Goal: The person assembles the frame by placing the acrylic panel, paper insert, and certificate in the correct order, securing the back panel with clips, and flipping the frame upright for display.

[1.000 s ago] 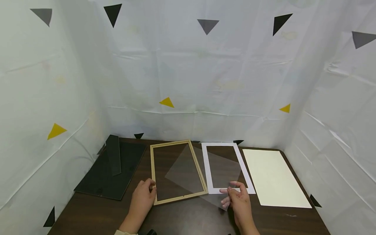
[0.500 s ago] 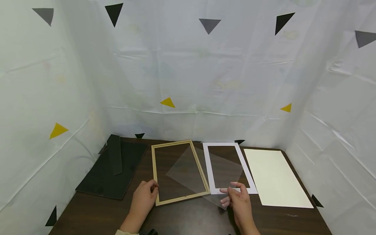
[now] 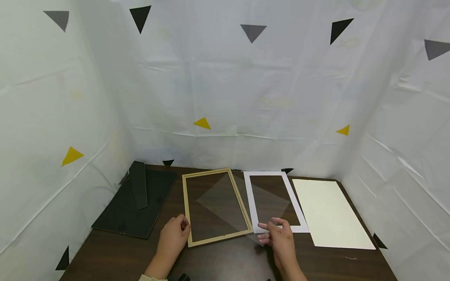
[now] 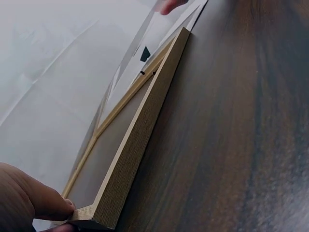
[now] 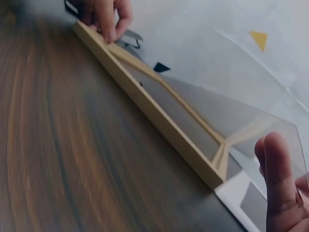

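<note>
A light wooden picture frame point(image 3: 221, 237) lies on the dark table, in the middle of the head view. My left hand point(image 3: 172, 236) pinches its near left corner, the thumb point(image 4: 55, 205) resting on top in the left wrist view. Between thumb and fingers, my right hand point(image 3: 281, 240) holds a clear sheet point(image 3: 223, 207) by its near corner. The sheet is turned at an angle above the frame and partly above a white mat point(image 3: 294, 201) just right of it. In the right wrist view the clear sheet point(image 5: 260, 116) stands tilted over the frame's corner.
On the left lies a black backing board point(image 3: 123, 220) with its stand strip point(image 3: 138, 185) on top. A cream board point(image 3: 334, 212) lies near the table's right edge. White sheeting with triangle marks surrounds the table point(image 3: 218, 265) at the back and sides.
My right hand has shifted slightly left, carrying the clear sheet's near corner with it. The left hand stays at the frame's corner.
</note>
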Tool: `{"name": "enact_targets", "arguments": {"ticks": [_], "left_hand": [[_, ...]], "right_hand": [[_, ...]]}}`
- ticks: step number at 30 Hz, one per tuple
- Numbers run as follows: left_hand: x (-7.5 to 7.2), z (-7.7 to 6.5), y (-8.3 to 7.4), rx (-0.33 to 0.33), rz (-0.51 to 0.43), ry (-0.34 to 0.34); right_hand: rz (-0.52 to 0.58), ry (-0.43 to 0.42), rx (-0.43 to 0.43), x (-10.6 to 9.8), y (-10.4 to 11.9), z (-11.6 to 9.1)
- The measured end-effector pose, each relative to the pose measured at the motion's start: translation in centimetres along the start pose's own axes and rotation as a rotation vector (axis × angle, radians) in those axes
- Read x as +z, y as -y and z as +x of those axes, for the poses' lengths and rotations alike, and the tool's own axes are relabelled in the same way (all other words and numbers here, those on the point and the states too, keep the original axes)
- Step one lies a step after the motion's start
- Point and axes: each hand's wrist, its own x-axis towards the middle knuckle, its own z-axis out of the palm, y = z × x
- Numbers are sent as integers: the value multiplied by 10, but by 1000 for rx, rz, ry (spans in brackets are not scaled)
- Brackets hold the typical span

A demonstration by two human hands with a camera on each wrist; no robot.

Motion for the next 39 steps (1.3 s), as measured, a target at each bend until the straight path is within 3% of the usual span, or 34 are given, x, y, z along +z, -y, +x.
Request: {"name": "enact_targets", "arguments": {"ticks": [10,19,33,39], "left_hand": [[-3,3,1,-68,-26,29],[-1,2,1,-73,-39,44],[-15,-6,-8,5,72,109],[-16,-10,-6,69,97,84]], "right_hand": [[47,-13,8,28,2,-1],[40,-43,33,38,2,-7],[47,-17,37,47,-4,-13],[38,-1,35,46,-10,-13]]}}
